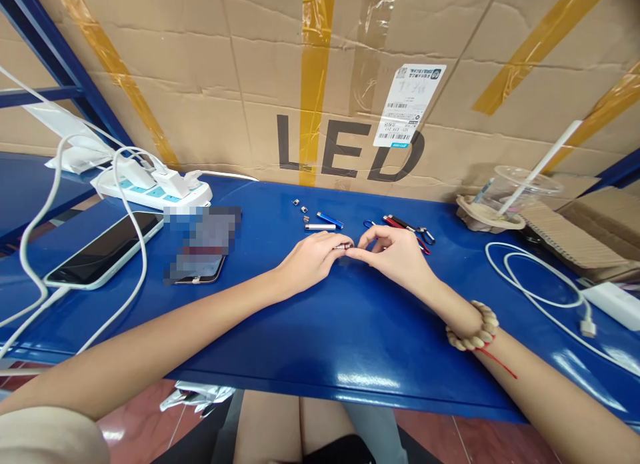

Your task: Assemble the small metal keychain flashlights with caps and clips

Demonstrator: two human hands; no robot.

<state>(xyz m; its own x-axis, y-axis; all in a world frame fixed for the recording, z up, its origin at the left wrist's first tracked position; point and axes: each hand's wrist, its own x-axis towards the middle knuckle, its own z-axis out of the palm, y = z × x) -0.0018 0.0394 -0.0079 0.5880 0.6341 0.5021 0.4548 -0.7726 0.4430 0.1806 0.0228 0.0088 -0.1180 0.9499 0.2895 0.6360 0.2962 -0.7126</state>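
My left hand (pixel 311 259) and my right hand (pixel 395 253) meet fingertip to fingertip over the blue table (pixel 320 331). Between them they pinch a small red cylinder (pixel 342 247) with a silver end. Just beyond the hands lie a silver tube (pixel 320 227), a blue tube (pixel 330 220), and a few tiny silver caps (pixel 301 209). Red and black tubes with clip rings (pixel 410 228) lie behind my right hand. A beaded bracelet (pixel 474 328) with a red thread circles my right wrist.
A phone (pixel 103 251) and a second blurred phone (pixel 200 247) lie at the left, with a white power strip (pixel 150 187) and cables. A plastic cup with straw (pixel 520 191), a white cable (pixel 540 284) and cardboard sit at the right. A large LED carton (pixel 320 84) walls the back.
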